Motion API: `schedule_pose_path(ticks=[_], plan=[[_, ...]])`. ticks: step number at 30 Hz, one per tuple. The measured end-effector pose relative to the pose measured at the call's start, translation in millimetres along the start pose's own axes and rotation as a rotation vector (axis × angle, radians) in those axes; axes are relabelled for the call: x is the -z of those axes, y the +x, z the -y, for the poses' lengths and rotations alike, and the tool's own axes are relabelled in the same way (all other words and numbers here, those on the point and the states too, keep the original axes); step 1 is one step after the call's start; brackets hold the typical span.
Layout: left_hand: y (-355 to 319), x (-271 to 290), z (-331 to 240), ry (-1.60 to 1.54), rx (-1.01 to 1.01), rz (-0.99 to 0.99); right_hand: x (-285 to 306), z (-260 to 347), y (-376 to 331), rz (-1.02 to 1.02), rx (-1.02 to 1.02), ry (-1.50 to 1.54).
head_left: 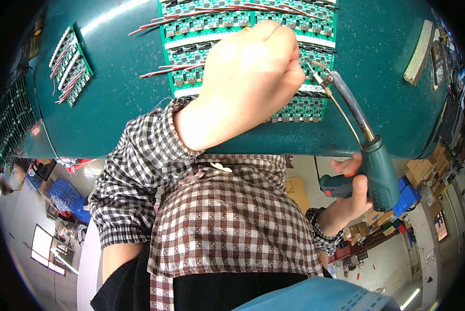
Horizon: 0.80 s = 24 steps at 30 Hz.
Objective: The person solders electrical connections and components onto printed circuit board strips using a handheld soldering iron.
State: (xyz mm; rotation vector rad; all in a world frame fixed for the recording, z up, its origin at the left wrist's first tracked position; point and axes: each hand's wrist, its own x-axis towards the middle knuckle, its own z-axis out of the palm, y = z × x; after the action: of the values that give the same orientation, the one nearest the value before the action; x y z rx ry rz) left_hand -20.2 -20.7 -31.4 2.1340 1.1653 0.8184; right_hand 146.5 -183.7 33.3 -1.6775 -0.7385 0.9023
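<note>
My left hand (248,80) is closed over a panel of green circuit boards (302,111) on the table. Its fingers curl together, and whatever they pinch is hidden beneath them. My right hand (354,192) is wrapped around the handle of a dark green soldering gun (380,173) with a red button. The gun's metal barrel runs up and left, with a thin feed tube beside it, and its tip is over the panel just right of my left hand. Red and black wires (180,67) lie in rows across the boards.
A smaller circuit board panel (72,67) with wires lies on the left of the green table (118,67). Toward the right edge lies a pale bar-shaped block (418,54) next to dark items. Blue crates (66,197) stand on the floor at left, cardboard boxes (429,166) at right.
</note>
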Motion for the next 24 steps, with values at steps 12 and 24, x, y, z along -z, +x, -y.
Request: schedule_pose_path(ticks=[12,24], plan=[[0.8,1.6,0.6,0.01,-0.003,0.013,-2.9,-0.7,-0.2,0.0,-0.012,-0.008],[1.1,1.3,1.7,-0.002,-0.006,0.014,-4.5,0.4,-0.7,0.0,-0.02,-0.021]])
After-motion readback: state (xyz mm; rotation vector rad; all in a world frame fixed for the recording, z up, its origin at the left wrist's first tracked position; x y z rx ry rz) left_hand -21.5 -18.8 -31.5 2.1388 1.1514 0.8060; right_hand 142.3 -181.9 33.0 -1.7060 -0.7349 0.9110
